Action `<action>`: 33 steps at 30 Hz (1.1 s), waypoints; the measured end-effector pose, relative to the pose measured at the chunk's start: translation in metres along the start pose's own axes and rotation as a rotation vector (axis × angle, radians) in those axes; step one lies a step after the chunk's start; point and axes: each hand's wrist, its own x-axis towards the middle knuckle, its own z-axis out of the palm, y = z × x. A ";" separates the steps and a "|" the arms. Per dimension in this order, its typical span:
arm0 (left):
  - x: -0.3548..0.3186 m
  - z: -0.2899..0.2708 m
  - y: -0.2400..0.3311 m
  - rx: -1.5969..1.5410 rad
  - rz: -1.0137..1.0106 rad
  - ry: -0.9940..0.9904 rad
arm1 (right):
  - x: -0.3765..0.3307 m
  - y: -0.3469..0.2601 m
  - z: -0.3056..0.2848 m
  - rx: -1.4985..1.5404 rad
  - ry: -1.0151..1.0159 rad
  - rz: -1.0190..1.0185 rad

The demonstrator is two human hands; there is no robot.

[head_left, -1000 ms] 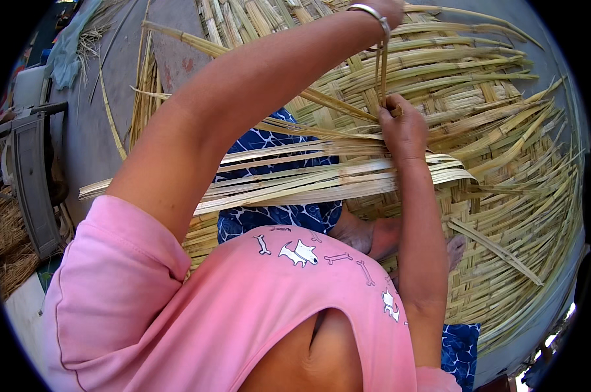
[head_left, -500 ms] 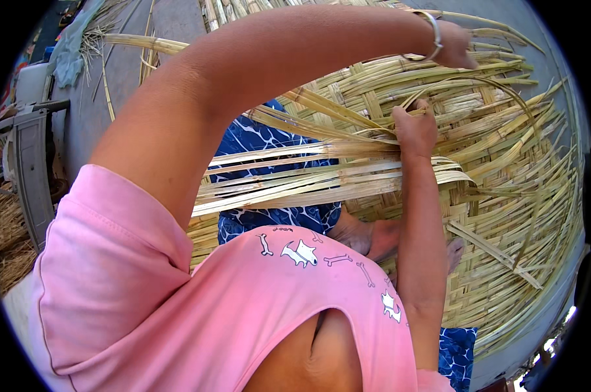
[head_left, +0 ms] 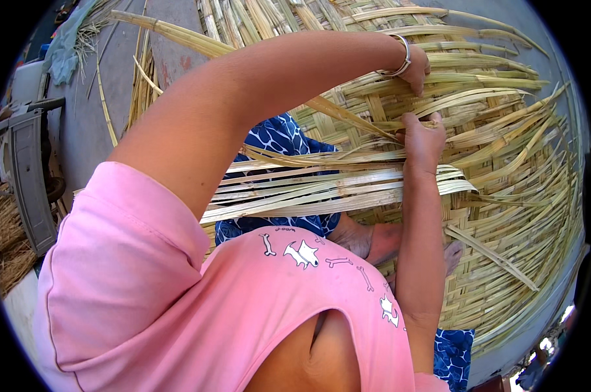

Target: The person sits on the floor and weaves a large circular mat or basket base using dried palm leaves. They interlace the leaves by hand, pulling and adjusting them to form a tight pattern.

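Observation:
A large mat of pale yellow-green split reed strips (head_left: 485, 261) spreads under and around me, woven in a crisscross. My right hand (head_left: 425, 140) is closed in a pinch on a reed strip at the working part of the mat. Just beyond it, my left hand (head_left: 416, 70), with a silver bangle on the wrist, bends down with its fingers pressed together; its fingertips are mostly hidden. Several loose flat strips (head_left: 308, 193) run leftward from beneath my right forearm across my lap. One long strip (head_left: 354, 117) slants from under my left forearm to my right hand.
Loose strip ends (head_left: 524, 137) fan out along the mat's right side. My bare foot (head_left: 452, 256) rests on the mat. Farther left, the grey floor (head_left: 112, 85) holds scattered strips, a crumpled bluish plastic sheet (head_left: 67, 55) and a grey frame-like object (head_left: 31, 183).
My left hand has come down and leftward, closer to my right hand. The long strip that arched over the mat at the right no longer shows there. My right hand has shifted slightly.

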 end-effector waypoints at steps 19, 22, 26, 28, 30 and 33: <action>-0.005 0.020 0.015 0.041 -0.002 0.080 | -0.011 -0.013 -0.003 0.127 0.008 0.020; -0.001 0.026 0.014 0.113 0.032 0.063 | -0.013 -0.015 -0.001 0.152 0.011 0.057; -0.006 0.019 0.015 -0.050 0.017 -0.034 | -0.012 -0.015 -0.003 0.170 0.020 0.113; -0.009 0.015 0.006 -0.351 -0.030 -0.161 | -0.011 -0.016 -0.004 0.192 0.006 0.125; -0.006 0.013 -0.004 -0.652 -0.057 -0.301 | -0.010 -0.015 -0.003 0.210 -0.017 0.138; -0.006 0.014 -0.014 -0.988 -0.069 -0.461 | -0.007 -0.015 0.000 0.200 -0.016 0.147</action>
